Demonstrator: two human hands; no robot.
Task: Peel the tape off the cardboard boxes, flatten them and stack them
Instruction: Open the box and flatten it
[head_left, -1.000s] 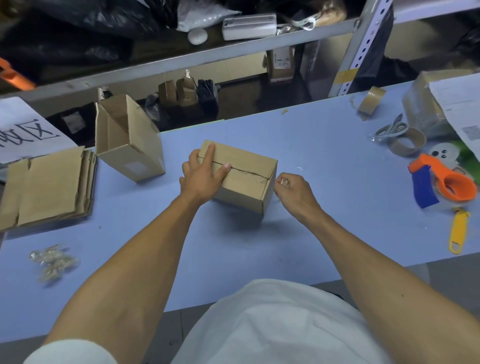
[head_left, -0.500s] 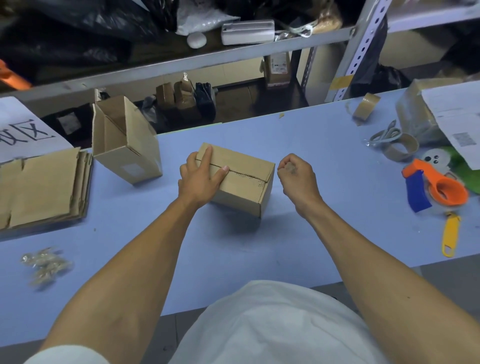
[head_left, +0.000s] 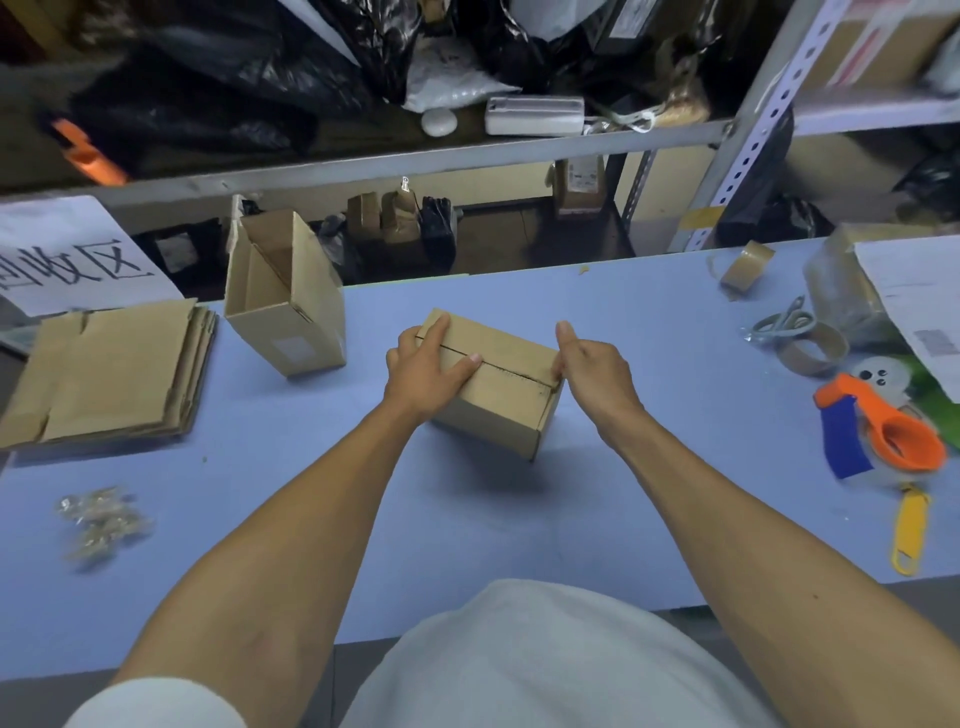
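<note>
– Where is the closed box (head_left: 498, 384)?
– In the middle of the blue table (head_left: 467, 519). The left hand (head_left: 423, 366) lies on its top, fingers straight. The right hand (head_left: 592, 364) grips its right end, thumb up.
– What else?
– An open box (head_left: 285, 301) stands to the left. Next to it lies a flat cardboard stack (head_left: 109, 369). A tape dispenser (head_left: 883, 431) sits far right.

The closed box (head_left: 498, 379) and the flattened stack (head_left: 109, 374) are matt brown corrugated cardboard. The table (head_left: 467, 519) is smooth, matt blue. The tape dispenser (head_left: 883, 431) is glossy orange and blue plastic; the shelf rail (head_left: 363, 166) is grey painted metal.
</note>
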